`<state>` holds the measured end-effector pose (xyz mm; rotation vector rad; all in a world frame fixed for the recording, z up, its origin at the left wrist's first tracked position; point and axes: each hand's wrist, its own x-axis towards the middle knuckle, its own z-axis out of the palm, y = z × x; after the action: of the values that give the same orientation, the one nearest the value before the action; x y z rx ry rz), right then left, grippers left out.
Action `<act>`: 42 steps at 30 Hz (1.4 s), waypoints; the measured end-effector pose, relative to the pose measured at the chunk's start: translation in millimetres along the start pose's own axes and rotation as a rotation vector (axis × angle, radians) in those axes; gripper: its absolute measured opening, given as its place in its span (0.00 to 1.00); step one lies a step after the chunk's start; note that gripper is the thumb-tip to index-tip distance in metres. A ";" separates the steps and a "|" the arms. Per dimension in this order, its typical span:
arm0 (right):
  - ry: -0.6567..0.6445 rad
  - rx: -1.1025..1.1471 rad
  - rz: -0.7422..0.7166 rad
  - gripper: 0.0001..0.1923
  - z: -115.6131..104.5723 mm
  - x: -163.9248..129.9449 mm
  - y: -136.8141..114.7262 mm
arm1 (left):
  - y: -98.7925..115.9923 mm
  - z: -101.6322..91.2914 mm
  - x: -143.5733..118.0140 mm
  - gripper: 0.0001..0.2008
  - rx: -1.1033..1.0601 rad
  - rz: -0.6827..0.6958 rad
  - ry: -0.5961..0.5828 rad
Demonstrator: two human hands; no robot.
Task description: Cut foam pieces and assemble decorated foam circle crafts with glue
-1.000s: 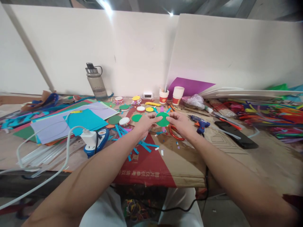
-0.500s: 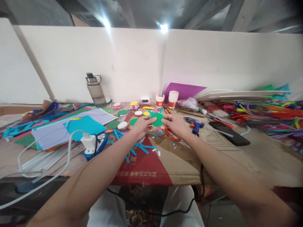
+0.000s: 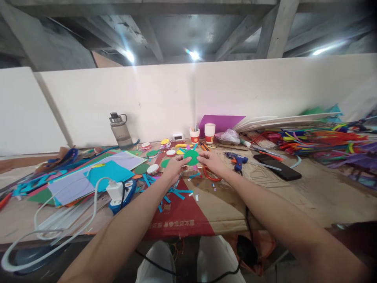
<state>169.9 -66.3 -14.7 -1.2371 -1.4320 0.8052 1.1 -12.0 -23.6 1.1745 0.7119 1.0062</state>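
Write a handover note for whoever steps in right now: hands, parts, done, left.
Left hand: pinches the left edge of the green disc.
Right hand: pinches its right edge. The disc is held just above the cardboard, face toward the camera.
Nearby: red scissors under the right hand, blue glue gun to its right, blue strips below the left hand, more discs and white lids behind the left hand.
Done: disc cut out and in hand.
Left: nothing is attached to it on the visible face; it is not set down yet.
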 end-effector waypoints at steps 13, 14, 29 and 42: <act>0.100 -0.224 -0.140 0.11 -15.1 6.8 6.2 | 10.6 -7.3 4.4 0.15 -0.093 -0.020 0.119; 0.125 -0.254 -0.154 0.11 -18.9 8.2 6.5 | 12.4 -8.8 5.9 0.15 -0.116 -0.012 0.149; 0.034 -0.615 -0.216 0.06 -20.0 2.0 2.5 | 13.7 -17.8 13.3 0.11 -0.270 0.033 0.192; 0.314 -1.252 0.351 0.21 -94.3 -7.5 19.6 | 11.5 -12.4 11.5 0.11 -0.302 0.024 0.093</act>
<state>265.3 -81.1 -12.2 -2.4574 -1.4554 -0.2139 -8.1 4.3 -15.3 0.8799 0.5944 1.1503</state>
